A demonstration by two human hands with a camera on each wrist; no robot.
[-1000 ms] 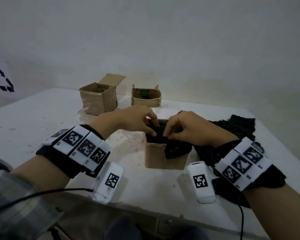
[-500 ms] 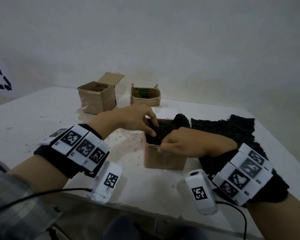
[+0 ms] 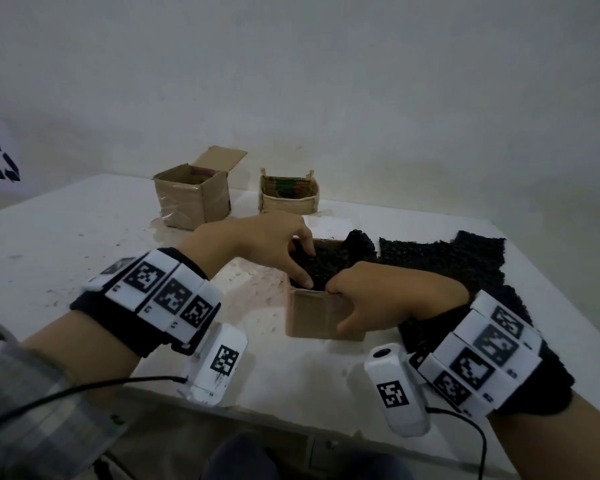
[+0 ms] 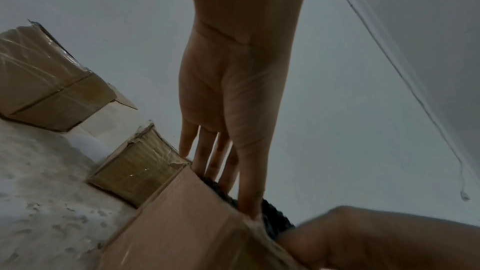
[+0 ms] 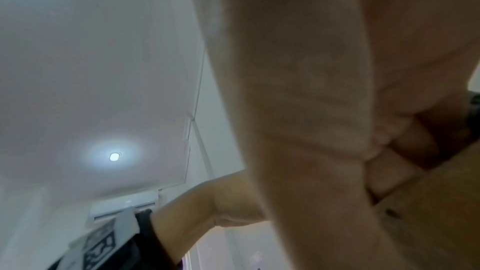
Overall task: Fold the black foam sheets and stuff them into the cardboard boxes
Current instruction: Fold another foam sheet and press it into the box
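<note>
An open cardboard box (image 3: 317, 315) stands mid-table with crumpled black foam (image 3: 329, 268) filling it; a lump of foam sticks up at its far right corner. My left hand (image 3: 291, 258) reaches in from the left, its straight fingers (image 4: 221, 161) pressing down on the foam along the box wall (image 4: 182, 223). My right hand (image 3: 378, 292) grips the box's near right rim, thumb down the outer front wall, fingers curled over the edge inside (image 5: 405, 151). More black foam sheets (image 3: 465, 261) lie flat to the right, partly under my right wrist.
Two other cardboard boxes stand at the back: a taller one (image 3: 191, 202) with a raised flap and a low one (image 3: 288, 199). The white table (image 3: 66, 254) ends close to my body. A wall rises right behind the table.
The foam flap that hung over the box's front wall is now inside. My right hand slid from the top of the foam to the near rim, thumb over the front wall. The left hand stayed.
</note>
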